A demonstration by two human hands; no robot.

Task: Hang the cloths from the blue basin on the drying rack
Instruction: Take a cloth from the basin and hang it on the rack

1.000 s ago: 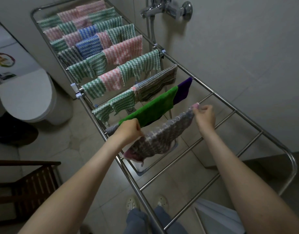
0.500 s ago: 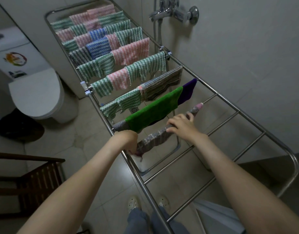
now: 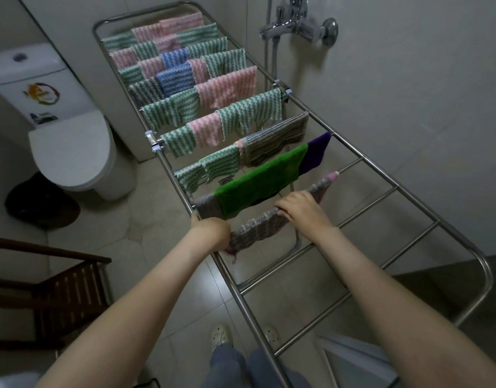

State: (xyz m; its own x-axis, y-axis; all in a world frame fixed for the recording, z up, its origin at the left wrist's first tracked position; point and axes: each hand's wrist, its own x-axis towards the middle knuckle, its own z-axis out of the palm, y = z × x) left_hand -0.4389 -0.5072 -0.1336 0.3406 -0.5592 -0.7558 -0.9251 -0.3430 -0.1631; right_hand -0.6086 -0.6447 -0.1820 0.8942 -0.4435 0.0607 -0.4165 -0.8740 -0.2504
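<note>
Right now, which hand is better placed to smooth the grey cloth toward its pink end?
Right: the right hand holds the cloth midway, nearer that end; the left hand grips the opposite end.

Steel drying rack (image 3: 396,187) on tiled floor (image 3: 146,219): far rungs carry wavy-striped cloths (image 3: 185,79) in green, pink and blue, then a grey striped cloth (image 3: 274,142), then a green cloth (image 3: 263,183) beside a purple cloth (image 3: 314,154), and nearest a grey-pink checked cloth (image 3: 255,228) bunched along its rung.

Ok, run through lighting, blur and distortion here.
Head view: dim, flat light, no hard shadows; the wide lens bows the drying rack rails; the toilet at the left looks slightly smeared; small glints on the shower tap; the grey cloth mid-frame is sharp.
</note>
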